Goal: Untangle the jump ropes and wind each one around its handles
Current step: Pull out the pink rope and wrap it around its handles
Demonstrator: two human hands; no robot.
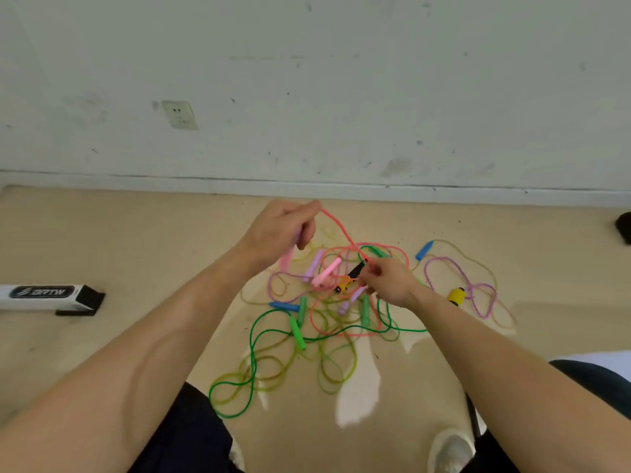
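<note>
Floor (136, 233) carries the tangle of jump ropes (296, 331), none wound yet. Left hand (280, 230), raised, grips a pink handle (286, 259) and its pink rope (336, 227). Right hand (389, 281), low in the heap, pinches that cord. Step: freeing pink. Next, likely: draw it clear without tightening the loops.

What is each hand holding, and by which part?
The left hand grips the pink rope by one handle; the right hand pinches its cord farther along.
</note>
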